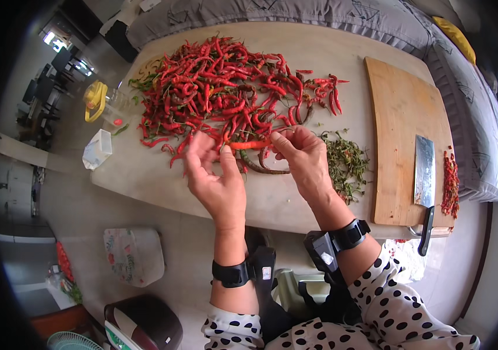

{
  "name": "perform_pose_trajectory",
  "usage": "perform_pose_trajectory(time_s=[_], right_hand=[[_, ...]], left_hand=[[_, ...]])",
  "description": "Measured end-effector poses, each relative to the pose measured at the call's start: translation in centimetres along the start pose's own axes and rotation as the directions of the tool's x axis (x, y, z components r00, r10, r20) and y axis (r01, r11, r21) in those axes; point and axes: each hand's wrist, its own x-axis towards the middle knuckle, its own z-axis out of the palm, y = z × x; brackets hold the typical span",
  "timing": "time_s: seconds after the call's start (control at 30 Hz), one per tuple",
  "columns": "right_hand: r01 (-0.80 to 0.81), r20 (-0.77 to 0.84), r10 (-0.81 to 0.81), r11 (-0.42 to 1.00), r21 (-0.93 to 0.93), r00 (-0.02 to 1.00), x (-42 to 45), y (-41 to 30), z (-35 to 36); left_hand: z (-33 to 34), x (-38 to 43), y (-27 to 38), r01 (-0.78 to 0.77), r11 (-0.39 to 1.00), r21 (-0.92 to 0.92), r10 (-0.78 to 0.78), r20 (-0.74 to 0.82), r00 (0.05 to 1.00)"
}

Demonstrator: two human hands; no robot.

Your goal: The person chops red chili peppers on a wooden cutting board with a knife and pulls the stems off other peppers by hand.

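Between my two hands a red chili pepper (249, 145) is stretched level above the near edge of a large chili pile (214, 83). My left hand (216, 175) pinches its left, stem end between thumb and fingers. At the other end, the thumb and fingertips of my right hand (305, 157) grip the pepper's tip. Just below it, a dark, greenish-brown chili (260, 167) lies curved on the table (161, 175). A heap of green chili stems (345, 164) sits to the right of my right hand.
At the table's right lies a wooden cutting board (399, 131) with a cleaver (424, 170), its black handle past the front edge. Chopped red chili (450, 186) is along the board's right side. A yellow-handled plastic bottle (109, 105) and a white carton (97, 149) stand left.
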Motion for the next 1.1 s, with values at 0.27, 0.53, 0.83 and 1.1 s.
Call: perform_pose_trajectory(time_s=[0.27, 0.53, 0.83, 1.1], right_hand=[[0.091, 0.027, -0.087, 0.962, -0.257, 0.996, -0.7, 0.2, 0.8], [-0.299, 0.28, 0.209, 0.895, 0.332, 0.937, -0.2, 0.1, -0.3], [0.147, 0.06, -0.33, 0.244, -0.959, 0.942, 0.7, -1.0, -5.0], [0.28, 0.28, -0.023, 0.016, -0.96, 0.96, -0.8, 2.2, -2.6]], left_hand=[[-0.2, -1.0, -0.7, -0.437, 0.758, 0.483, 0.214, 0.449, 0.868], [-0.8, 0.4, -1.0, -0.507, 0.81, 0.293, 0.314, 0.515, 0.798], [-1.6, 0.9, -0.5, 0.541, 0.82, 0.186, -0.572, 0.248, 0.782], [-2.0, 1.0, -3.1, 0.522, 0.82, 0.233, -0.567, 0.216, 0.795]])
